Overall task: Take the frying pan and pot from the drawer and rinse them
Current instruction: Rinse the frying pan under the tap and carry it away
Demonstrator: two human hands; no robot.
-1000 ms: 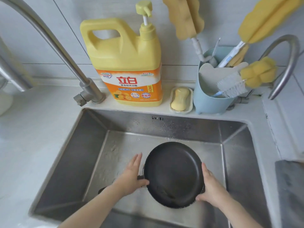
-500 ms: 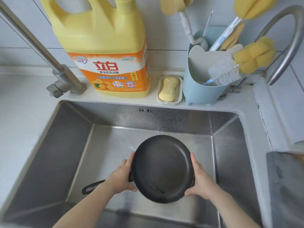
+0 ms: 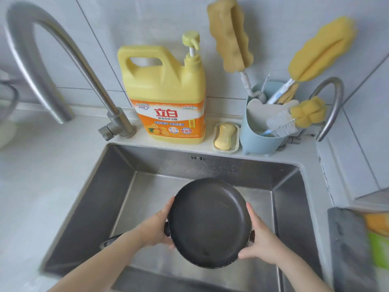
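Observation:
A black frying pan (image 3: pixel 209 222) is held over the steel sink (image 3: pixel 117 182), its inside facing me. My left hand (image 3: pixel 156 228) grips the pan's left rim where the dark handle (image 3: pixel 109 241) joins and runs out to the lower left. My right hand (image 3: pixel 260 239) holds the right rim, thumb curled under the lower edge. The tall curved faucet (image 3: pixel 63 51) arches at the upper left; no water shows running. No pot is in view.
On the ledge behind the sink stand a yellow detergent jug (image 3: pixel 166 98), a soap dish (image 3: pixel 226 137) and a blue holder (image 3: pixel 262 131) of sponge brushes. A second small tap (image 3: pixel 334 102) curves at the right. A grey cloth (image 3: pixel 349 249) lies on the right counter.
The view tilted down, then back up, so the faucet's arch shows again. Both hands shifted their hold on the pan's rims, and it has risen a little in the sink.

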